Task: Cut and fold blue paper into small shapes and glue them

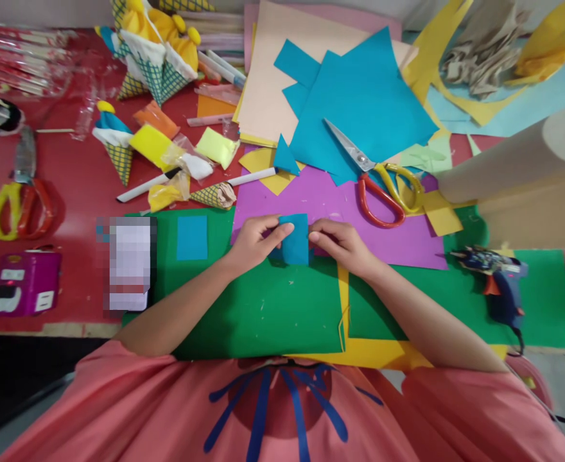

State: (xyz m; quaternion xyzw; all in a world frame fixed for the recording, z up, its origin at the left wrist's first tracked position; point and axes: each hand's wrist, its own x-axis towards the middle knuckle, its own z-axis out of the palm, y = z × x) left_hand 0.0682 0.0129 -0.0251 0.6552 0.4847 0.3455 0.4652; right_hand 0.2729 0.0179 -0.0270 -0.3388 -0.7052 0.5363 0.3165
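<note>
Pinching, in the left hand (259, 242), a blue craft-sheet rectangle (298, 246), lengthwise fore-and-aft over the purple sheet (336, 200)'s near edge, with the right hand (343, 244) at the rectangle's right side, pinch unclear.

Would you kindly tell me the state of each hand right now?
Left hand: closed, holding the small blue sheet.
Right hand: curled at the sheet's right edge; whether it grips cannot be told.

From far I count one left hand (258, 242), one right hand (344, 245) and one small blue piece (296, 244) at the centre, plus one blue square (192, 237) at nine o'clock. I also count two scissors (362, 160), at nine and two o'clock, and one glue gun (506, 290) at three.
</note>
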